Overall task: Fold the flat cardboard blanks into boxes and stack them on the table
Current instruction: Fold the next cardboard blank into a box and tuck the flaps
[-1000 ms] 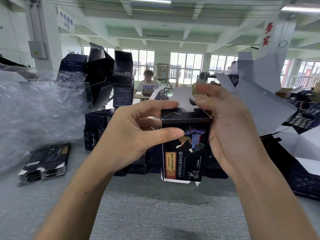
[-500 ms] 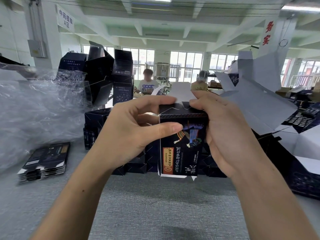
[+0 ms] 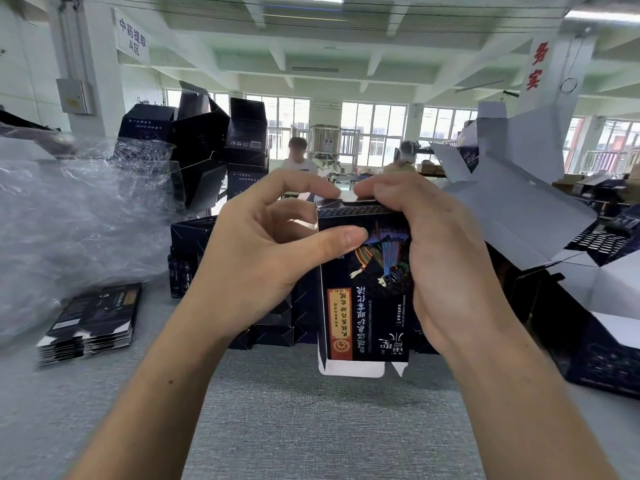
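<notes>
Box in work: dark printed box, upright, artwork upside down, held between both hands at the centre of the view, over the grey tabletop. White flaps hang open at its bottom edge.
Left grip: left grip holds the box from its left side. The thumb lies across the front face near the top and the index finger reaches over the top edge.
Right grip: right grip wraps the right side, fingers curled over the top edge and bearing down on it.
Top closure: pale card shows between the two sets of fingertips; cannot tell if it is fully tucked.
Flat blanks: stack of flat blanks lies on the tabletop at left, well apart from the box.
Folded boxes: pile of dark boxes behind the hands, several tilted.
Film: crumpled clear plastic wrap at far left, behind the blanks.
Right side: open cartons with white insides showing.
Background: a person beyond the pile, near the windows.
</notes>
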